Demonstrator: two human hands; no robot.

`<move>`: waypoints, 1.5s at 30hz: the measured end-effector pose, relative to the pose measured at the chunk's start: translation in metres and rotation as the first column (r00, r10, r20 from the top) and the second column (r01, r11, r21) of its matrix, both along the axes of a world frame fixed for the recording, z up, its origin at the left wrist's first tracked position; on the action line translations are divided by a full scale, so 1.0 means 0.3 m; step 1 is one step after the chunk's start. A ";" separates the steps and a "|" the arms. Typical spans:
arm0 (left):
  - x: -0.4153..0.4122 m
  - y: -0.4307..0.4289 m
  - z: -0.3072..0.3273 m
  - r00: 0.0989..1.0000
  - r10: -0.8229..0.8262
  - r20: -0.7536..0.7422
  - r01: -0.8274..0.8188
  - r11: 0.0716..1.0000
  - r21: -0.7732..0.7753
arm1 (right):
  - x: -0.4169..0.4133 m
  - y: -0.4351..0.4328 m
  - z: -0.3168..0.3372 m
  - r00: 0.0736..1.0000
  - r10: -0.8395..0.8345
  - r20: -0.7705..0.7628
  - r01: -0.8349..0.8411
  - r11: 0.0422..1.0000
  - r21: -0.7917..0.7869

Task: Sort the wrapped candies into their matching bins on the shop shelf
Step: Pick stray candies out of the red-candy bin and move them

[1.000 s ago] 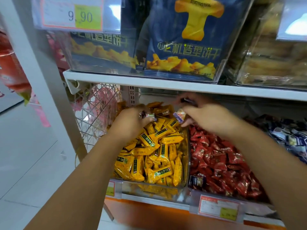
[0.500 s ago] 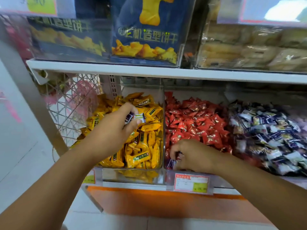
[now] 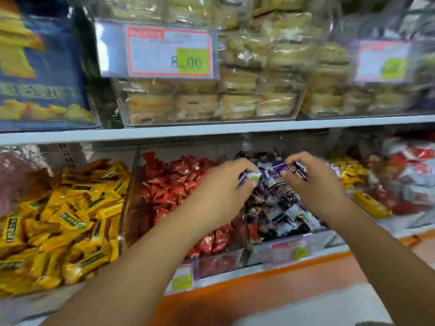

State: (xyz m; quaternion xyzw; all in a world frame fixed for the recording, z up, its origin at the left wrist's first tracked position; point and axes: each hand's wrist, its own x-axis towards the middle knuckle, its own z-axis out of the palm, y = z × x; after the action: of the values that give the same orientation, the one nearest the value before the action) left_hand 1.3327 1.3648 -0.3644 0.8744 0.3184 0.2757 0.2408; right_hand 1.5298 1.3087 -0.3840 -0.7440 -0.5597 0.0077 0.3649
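Observation:
Both hands hover over the clear bin of purple-and-white wrapped candies (image 3: 280, 215) on the lower shelf. My left hand (image 3: 223, 191) pinches a purple-and-white candy (image 3: 249, 177) at its fingertips, above the divider between the red bin and the purple bin. My right hand (image 3: 313, 182) grips a dark purple candy (image 3: 300, 171) with curled fingers, right over the purple pile. To the left lie the bin of red candies (image 3: 171, 184) and the bin of yellow candies (image 3: 66, 212). The picture is blurred by motion.
A white shelf board (image 3: 211, 130) runs just above the bins, carrying clear boxes of pale biscuits (image 3: 235, 90) and a blue snack bag (image 3: 35, 67). Price tags (image 3: 169, 52) hang at the shelf fronts. More yellow and red packets (image 3: 376, 184) lie to the right.
My view swung right. My left hand carried its candy from the yellow bin across to the purple bin, and my right hand rose from the red bin's front corner with a dark candy.

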 end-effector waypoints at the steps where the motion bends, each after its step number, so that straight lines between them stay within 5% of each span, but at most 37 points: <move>1: 0.071 0.022 0.003 1.000 0.009 -0.009 -0.009 1.000 0.020 | 0.037 0.005 -0.014 1.000 -0.025 0.017 0.025 1.000 0.001; 8: 0.151 0.108 -0.028 0.970 0.037 -0.238 -0.025 0.998 0.056 | 0.142 0.022 -0.043 0.990 0.114 -0.079 -0.122 0.987 -0.107; 13: -0.221 0.061 -0.035 0.931 0.267 -0.250 -0.162 0.913 0.374 | -0.049 -0.015 0.044 0.955 0.292 -0.041 -0.290 0.956 0.049; 15: -0.358 0.055 -0.066 0.912 0.337 -0.234 -0.238 0.899 0.368 | -0.178 0.002 0.052 0.885 0.462 -0.048 -0.463 0.886 -0.010; 19: -0.542 0.042 -0.172 0.895 0.361 -0.261 -0.299 0.921 0.250 | -0.412 0.119 -0.023 0.670 0.743 0.018 -0.684 0.625 -0.376; 22: -0.596 0.027 -0.226 0.906 0.332 -0.264 -0.297 0.941 0.165 | -0.554 0.214 -0.157 0.521 0.842 0.140 -0.580 0.470 -0.665; 25: -0.622 0.009 -0.245 0.922 0.305 -0.237 -0.293 0.952 0.084 | -0.613 0.287 -0.222 0.425 0.839 0.340 -0.370 0.504 -0.781; 31: -0.649 0.010 -0.278 0.931 0.293 -0.219 -0.280 0.956 0.090 | -0.512 0.397 -0.118 0.550 0.723 0.419 -0.209 0.604 -0.769; 35: -0.678 -0.002 -0.314 0.916 0.308 -0.258 -0.285 0.950 0.124 | -0.471 0.349 -0.021 0.593 0.743 0.310 -0.263 0.542 -0.798; 38: -0.675 -0.009 -0.312 0.909 0.319 -0.266 -0.294 0.947 0.132 | -0.557 0.304 -0.044 0.397 0.892 0.215 -0.469 0.399 -0.788; 41: -0.671 -0.008 -0.311 0.900 0.324 -0.291 -0.294 0.945 0.142 | -0.636 0.295 -0.135 0.214 0.961 0.174 -0.450 0.255 -0.856; 45: -0.663 -0.009 -0.304 0.895 0.320 -0.311 -0.285 0.946 0.152 | -0.582 0.400 -0.154 0.211 0.893 0.396 -0.350 0.448 -0.823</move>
State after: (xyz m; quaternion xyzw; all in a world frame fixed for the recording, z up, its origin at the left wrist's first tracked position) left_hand 1.1338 1.3620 -0.4557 0.8592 0.4720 0.1746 0.0927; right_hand 1.3552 1.4288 -0.4302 -0.4051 -0.8879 -0.0085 -0.2180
